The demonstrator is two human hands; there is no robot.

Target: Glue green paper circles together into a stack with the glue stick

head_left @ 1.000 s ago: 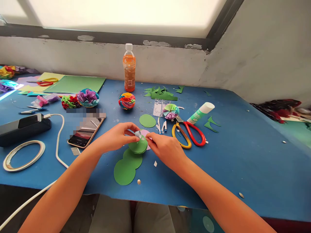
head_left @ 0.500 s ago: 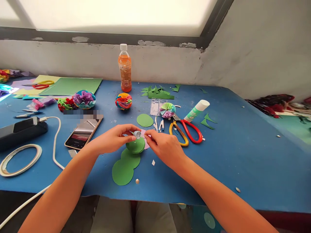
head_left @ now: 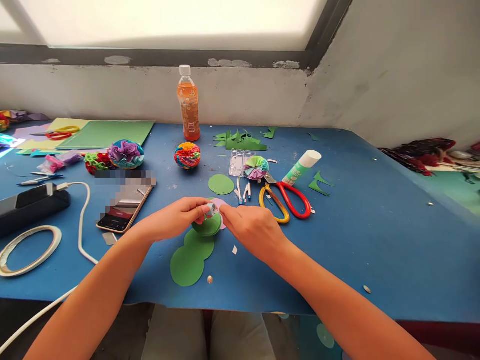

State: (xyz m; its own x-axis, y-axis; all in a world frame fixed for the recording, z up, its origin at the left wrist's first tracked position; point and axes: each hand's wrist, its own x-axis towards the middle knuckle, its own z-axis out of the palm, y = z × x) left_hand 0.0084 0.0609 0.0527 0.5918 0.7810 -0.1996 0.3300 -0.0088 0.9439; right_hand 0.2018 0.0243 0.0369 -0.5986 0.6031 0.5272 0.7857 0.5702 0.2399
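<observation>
My left hand (head_left: 187, 216) pinches a small pale blue-grey cylinder (head_left: 212, 209) with a round hollow-looking end; its exact kind is too small to tell. Close against that end are the closed fingertips of my right hand (head_left: 251, 225); whatever they grip is hidden. Directly under the fingers lies a stack of green paper circles (head_left: 207, 227), partly covering a pink paper circle (head_left: 222, 224). Two more green circles (head_left: 187, 266) overlap toward the table's front edge. Scissors (head_left: 287, 200) with red and yellow handles rest to the right of my right hand.
Behind the hands stand a drink bottle (head_left: 188, 110) and a colourful paper ball (head_left: 187, 155). A glue stick (head_left: 302, 167) leans by a pastel paper ball (head_left: 256, 167). On the left are a phone (head_left: 127, 205), a tape roll (head_left: 56, 240) and a white cable (head_left: 80, 225).
My right fingertips have moved left, up against the end of the small cylinder. The whole view has shifted slightly; the paper circles and scissors lie as before.
</observation>
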